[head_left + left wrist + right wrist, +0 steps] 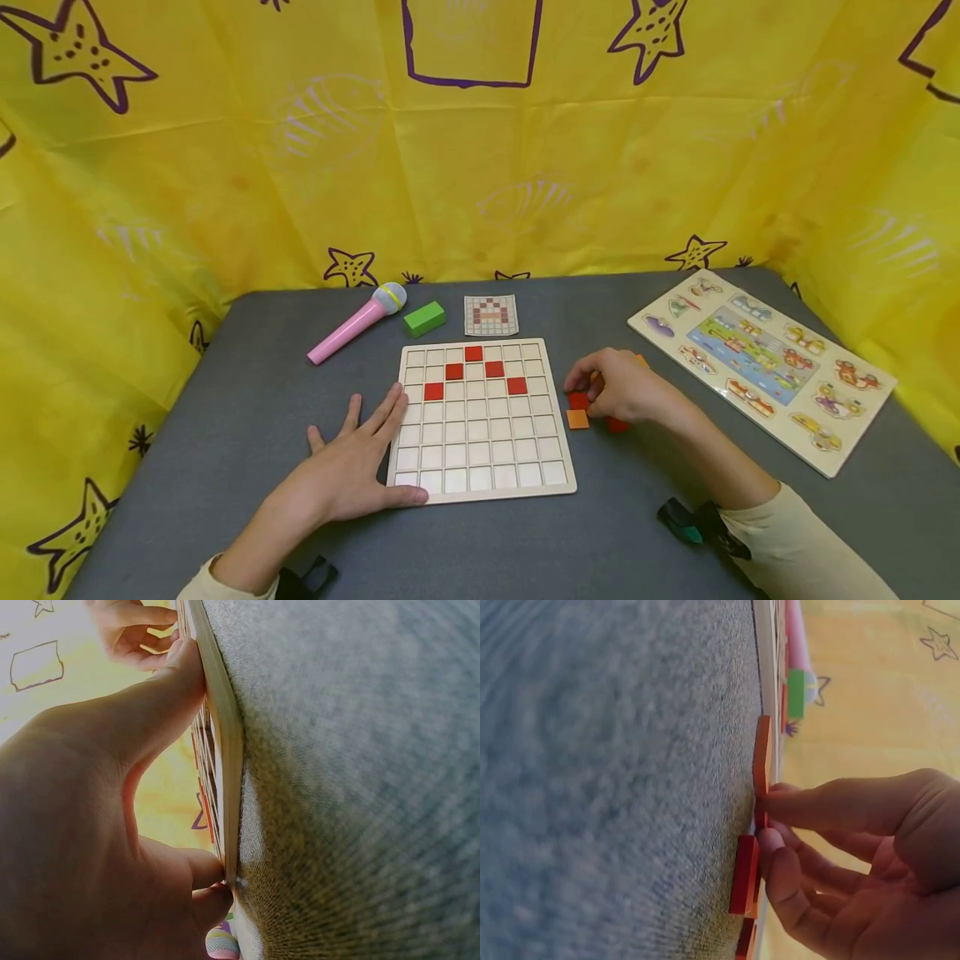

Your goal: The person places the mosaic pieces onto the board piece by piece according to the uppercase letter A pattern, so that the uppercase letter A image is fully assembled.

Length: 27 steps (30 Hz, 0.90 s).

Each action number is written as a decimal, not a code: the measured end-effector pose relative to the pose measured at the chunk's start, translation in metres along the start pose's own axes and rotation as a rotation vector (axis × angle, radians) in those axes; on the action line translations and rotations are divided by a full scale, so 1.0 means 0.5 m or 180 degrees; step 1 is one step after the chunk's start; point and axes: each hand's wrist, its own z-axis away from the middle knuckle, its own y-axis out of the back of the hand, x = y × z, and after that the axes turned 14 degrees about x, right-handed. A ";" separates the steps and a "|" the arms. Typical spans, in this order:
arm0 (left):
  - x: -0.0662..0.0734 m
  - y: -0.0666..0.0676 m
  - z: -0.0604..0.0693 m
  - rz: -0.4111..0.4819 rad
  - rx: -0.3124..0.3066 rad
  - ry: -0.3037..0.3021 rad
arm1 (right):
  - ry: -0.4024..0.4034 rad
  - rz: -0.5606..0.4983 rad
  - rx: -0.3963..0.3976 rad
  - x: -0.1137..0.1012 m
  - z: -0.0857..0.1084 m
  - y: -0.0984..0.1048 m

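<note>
A wooden grid board [487,497] lies on the table with several red square tiles [517,386] set in its upper cells, forming a peak shape. My left hand [348,475] rests at its lower left corner, thumb along the front edge and fingers spread against the left side. To the right of the board, my right hand [626,385] pinches a red tile [761,814] at table level between thumb and fingers. An orange tile [577,419] lies just in front of it. Other red tiles [742,876] sit by the thumb, partly hidden by the hand in the head view.
Behind the board lie a small printed pattern card [491,316], a green block [424,319] and a pink toy microphone [352,329]. A wooden picture puzzle [757,367] covers the table's right side. Yellow patterned cloth [420,167] hangs around the grey table [495,550].
</note>
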 end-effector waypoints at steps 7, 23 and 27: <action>0.001 0.000 0.000 0.0020 -0.0020 0.0020 | -0.0011 0.0098 -0.0013 -0.006 0.001 -0.005; 0.002 0.002 0.010 0.0046 0.0089 -0.0048 | 0.0016 0.0122 0.0060 -0.003 -0.001 -0.005; 0.003 0.003 0.009 0.0036 0.0083 -0.0044 | -0.0023 0.0168 0.0115 -0.002 -0.002 -0.004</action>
